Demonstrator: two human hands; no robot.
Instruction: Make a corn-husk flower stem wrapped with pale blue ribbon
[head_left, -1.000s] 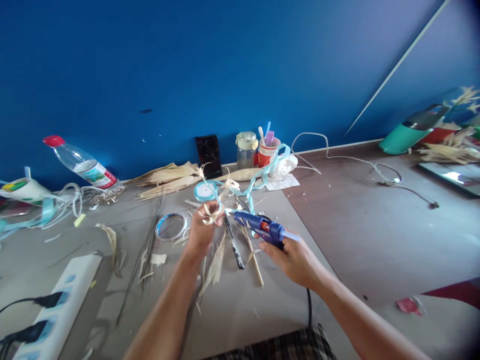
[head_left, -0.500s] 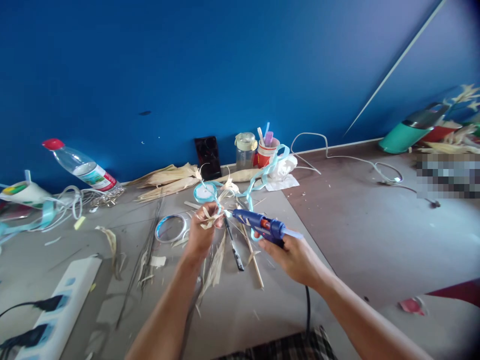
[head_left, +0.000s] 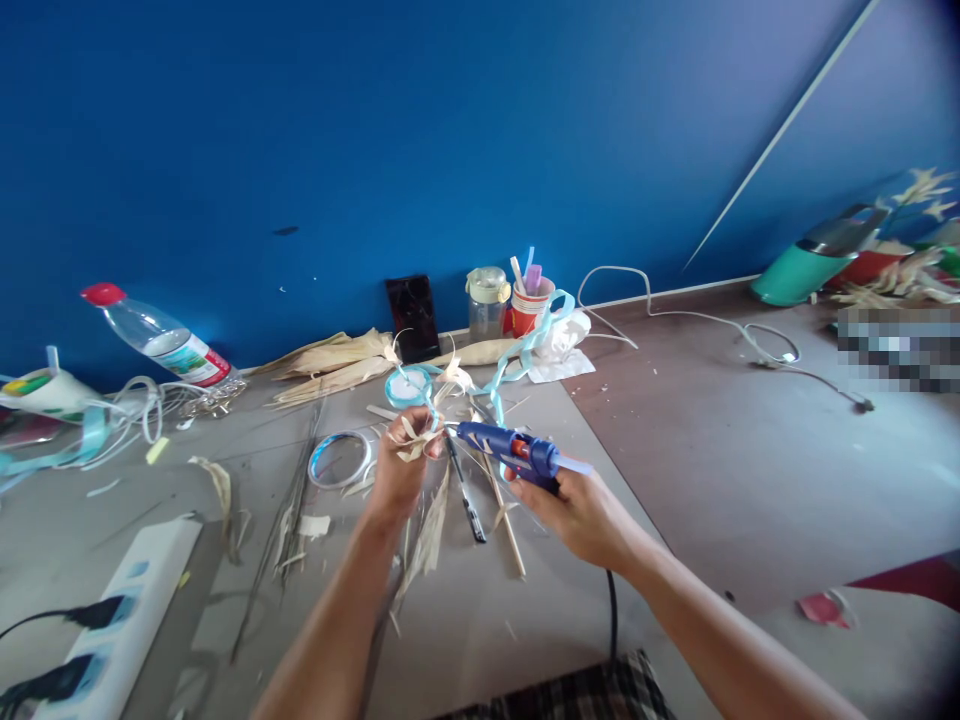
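My right hand (head_left: 581, 505) is wrapped round the grip of a blue hot glue gun (head_left: 506, 447). A pale glue stick (head_left: 574, 465) pokes out of the gun's back end. Its nozzle points left, at or very close to the fingertips of my left hand (head_left: 405, 465). Pinched in that hand is a small bunch of dried corn husk strips (head_left: 417, 437), with light blue ribbon running up from it. Beyond the hands lie a ribbon roll (head_left: 409, 385) and a husk flower (head_left: 454, 375). A black pen (head_left: 466, 490) and a thin wooden stick (head_left: 512, 535) rest beneath the gun.
A tape roll (head_left: 340, 460), dark wires (head_left: 296, 490) and husk scraps lie left of my hands. A power strip (head_left: 142, 610) is at lower left. A phone (head_left: 412, 318), a jar (head_left: 487, 305), a paper cup (head_left: 531, 303) and a leaning bottle (head_left: 169, 345) line the blue wall.
The glue gun's nozzle has shifted slightly left, nearer my left fingertips. The whole view has moved a little; both hands keep their holds.
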